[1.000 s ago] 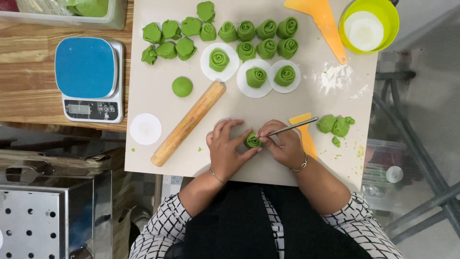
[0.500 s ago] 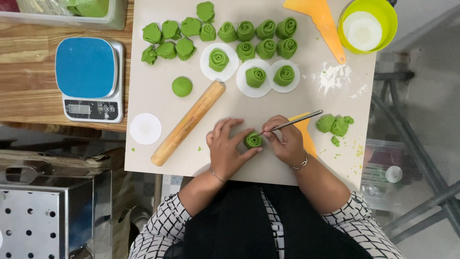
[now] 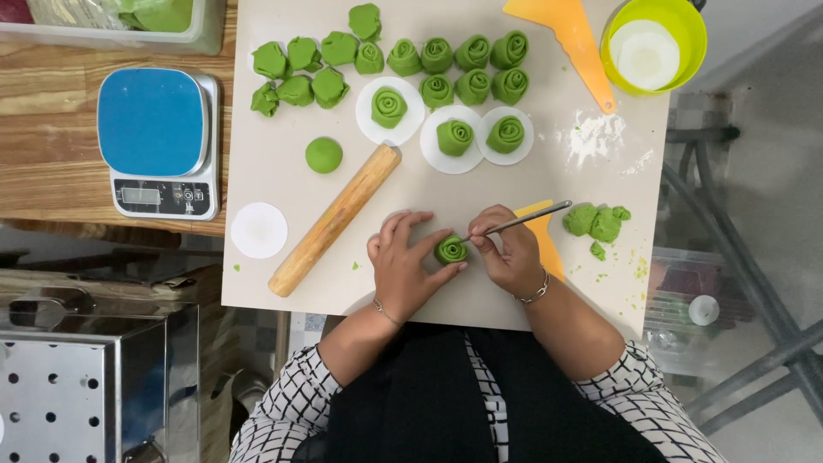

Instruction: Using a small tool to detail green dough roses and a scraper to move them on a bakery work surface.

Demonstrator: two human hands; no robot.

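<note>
A green rose-shaped dough piece (image 3: 451,249) sits on the beige board (image 3: 429,189) near its front edge. My left hand (image 3: 405,264) cups this rose from the left, thumb and fingers touching it. My right hand (image 3: 508,253) grips a thin metal stick (image 3: 518,222) whose tip touches the rose's top. Its handle points up and to the right.
Several finished green roses (image 3: 454,137) lie at the back, some on white paper rounds. A green dough ball (image 3: 323,155), wooden rolling pin (image 3: 335,219), orange scraper (image 3: 572,39), dough scraps (image 3: 596,222), yellow-green bowl (image 3: 655,39) and a blue kitchen scale (image 3: 155,141) surround them.
The metal stick's handle has tilted slightly and my right hand shifted a little around the rose. My left hand stays cupped on the dough.
</note>
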